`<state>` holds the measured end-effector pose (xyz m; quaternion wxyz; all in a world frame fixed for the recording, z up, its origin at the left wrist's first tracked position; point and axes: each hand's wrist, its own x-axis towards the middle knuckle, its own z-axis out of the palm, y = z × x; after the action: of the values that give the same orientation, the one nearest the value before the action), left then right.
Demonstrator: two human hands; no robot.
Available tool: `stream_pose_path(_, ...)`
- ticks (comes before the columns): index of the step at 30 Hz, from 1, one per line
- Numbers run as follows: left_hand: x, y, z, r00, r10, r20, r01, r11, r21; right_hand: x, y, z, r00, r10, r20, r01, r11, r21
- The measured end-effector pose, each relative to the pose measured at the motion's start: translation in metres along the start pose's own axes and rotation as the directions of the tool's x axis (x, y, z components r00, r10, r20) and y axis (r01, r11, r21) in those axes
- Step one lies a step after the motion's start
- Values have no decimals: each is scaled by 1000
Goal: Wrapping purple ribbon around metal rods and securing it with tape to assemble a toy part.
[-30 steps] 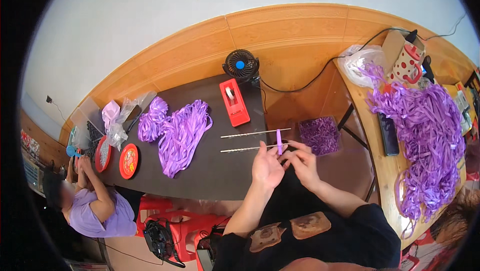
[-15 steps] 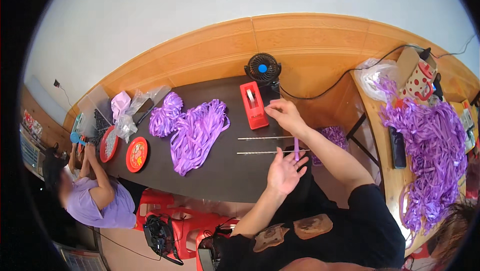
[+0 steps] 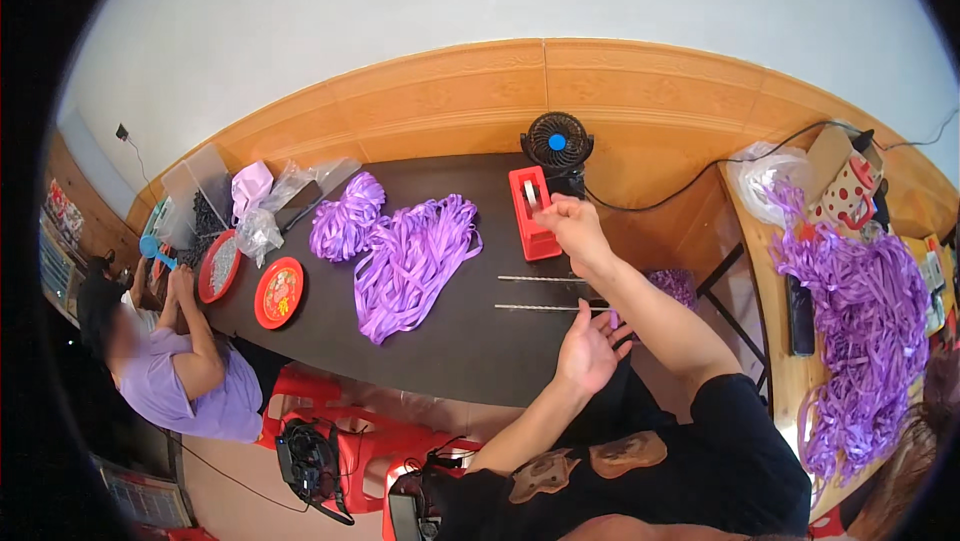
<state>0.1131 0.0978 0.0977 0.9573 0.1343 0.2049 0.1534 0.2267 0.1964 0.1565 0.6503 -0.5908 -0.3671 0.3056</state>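
Note:
My left hand (image 3: 592, 351) is palm up at the table's near right edge, fingers apart. A short bit of purple ribbon (image 3: 614, 320) shows by its fingertips; whether they touch it I cannot tell. Two thin metal rods (image 3: 540, 308) lie side by side on the table, their right ends reaching toward my hands. Beyond them stands a red tape dispenser (image 3: 541, 243) with a white roll (image 3: 531, 193). My right hand (image 3: 577, 233) is at the dispenser's right side, thumb and fingers pinched together. Anything between those fingertips is too small to make out.
Purple ribbon bundles (image 3: 415, 266) lie left of the dispenser; a larger heap (image 3: 865, 326) covers the wooden table at right. A small black fan (image 3: 557, 141) stands behind the dispenser. At far left, a person (image 3: 190, 381) sits near red plates (image 3: 278, 293). Red stools (image 3: 360, 466) stand below.
The view has shifted, moving the table things rightward in the picture. My right hand has moved slightly closer to the dispenser's roll. Less of the purple ribbon strip shows by my left hand.

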Motion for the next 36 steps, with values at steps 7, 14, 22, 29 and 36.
stream_pose_path(7, -4, -2, 12, 998, 64, -20, -65, 998, -18, -39, 32, -5, 998, -19, -68, 5, 981, -196)
stream_pose_path(14, -6, -2, 9, 999, 37, 14, -36, 998, -43, -26, 41, -13, 999, 4, -52, -23, 936, -352)
stream_pose_path(22, -3, -1, 6, 1000, 7, -8, -6, 999, 38, -21, 18, -77, 942, -134, 307, 225, 932, -284)
stream_pose_path(29, -6, 0, 7, 1000, 25, 8, -26, 998, 54, -43, 7, -145, 725, 214, 654, -48, 964, -261)
stream_pose_path(36, -6, 0, 7, 1000, 18, 23, -20, 997, 69, -47, 36, -148, 688, 223, 691, -113, 973, -202)
